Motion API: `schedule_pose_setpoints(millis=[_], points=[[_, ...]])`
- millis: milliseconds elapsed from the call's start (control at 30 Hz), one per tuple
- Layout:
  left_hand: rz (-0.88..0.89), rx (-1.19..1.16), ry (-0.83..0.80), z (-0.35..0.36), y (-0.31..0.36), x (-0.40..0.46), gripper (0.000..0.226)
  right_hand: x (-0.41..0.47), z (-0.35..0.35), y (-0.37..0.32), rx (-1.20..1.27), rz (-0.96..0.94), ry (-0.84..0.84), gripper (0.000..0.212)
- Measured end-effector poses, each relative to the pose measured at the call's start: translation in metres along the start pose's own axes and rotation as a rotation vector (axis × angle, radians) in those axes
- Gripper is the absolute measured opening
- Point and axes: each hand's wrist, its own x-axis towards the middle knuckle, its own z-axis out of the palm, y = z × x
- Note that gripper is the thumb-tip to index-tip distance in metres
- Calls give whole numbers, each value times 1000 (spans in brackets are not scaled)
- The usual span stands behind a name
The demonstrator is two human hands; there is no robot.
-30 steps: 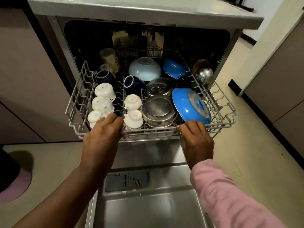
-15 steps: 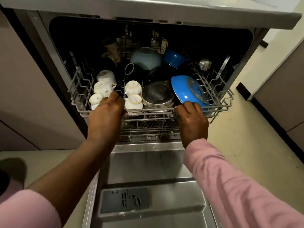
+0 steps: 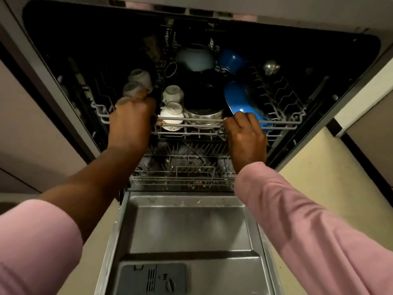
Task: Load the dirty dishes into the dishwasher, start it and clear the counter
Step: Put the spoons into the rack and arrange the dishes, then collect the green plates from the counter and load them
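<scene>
Hands are both gripping the front rail of the grey wire upper rack, which is sitting mostly inside the dark dishwasher tub. Left hand is curling its fingers over the rail at the rack's left-front, knuckles up, w/ the fingertips hidden behind the wire; it's lying right against a small white upturned cup. Right hand is wrapping its fingers round the same rail further right, just below the edge of the round blue plate, which is standing tilted in the rack. Neither hand is spreading open; both are holding wire & nothing else.

Btwn the hands, two more white cups w/ faint print are sitting upside down, beside a round steel bowl at the rack front. Further back a pale blue-grey bowl and a smaller blue bowl are lying in shadow; a shiny steel item is sitting at the right rear, too dim to id.

Lower wire rack is showing under the upper one. Steel inner face of the dropped-open dishwasher door is lying flat toward the camera, w/ its grey detergent dispenser near the bottom edge. Pink sleeves are covering both arms, the left pushed up past the forearm.
</scene>
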Motion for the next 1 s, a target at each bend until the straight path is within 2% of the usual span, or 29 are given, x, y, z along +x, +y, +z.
schedule_pose_setpoints(millis=[100,167,233,333,433,567,633,700,733,833,933,1000], points=[[-15,-17,15,-2,4,2,7,6,-5,-1,60,-6,-36,17],[-27,-94,46,-5,7,-5,10,7,-13,-5,165,98,-45,13],[-49,-251,89,-10,10,-26,21,-6,-21,-8,304,210,-44,23],[-9,-414,124,0,19,-73,26,-55,-20,-11,341,127,-6,32],[72,-396,-53,42,26,-100,25,-100,9,-8,403,185,-226,29],[20,-406,-336,102,42,-102,51,-129,67,-2,389,174,-457,34],[8,-366,-544,130,50,-99,63,-131,89,-1,365,54,-518,42],[26,-225,-712,156,54,-97,69,-131,109,-3,366,79,-539,45],[27,-200,-731,164,52,-96,70,-127,113,-3,405,119,-568,45],[-6,-333,-639,181,43,-102,72,-129,120,-4,375,142,-647,48],[-72,-516,-474,183,40,-120,46,-138,115,-5,281,123,-504,51],[-22,-430,-356,176,49,-133,37,-146,108,-8,227,125,-461,41]])
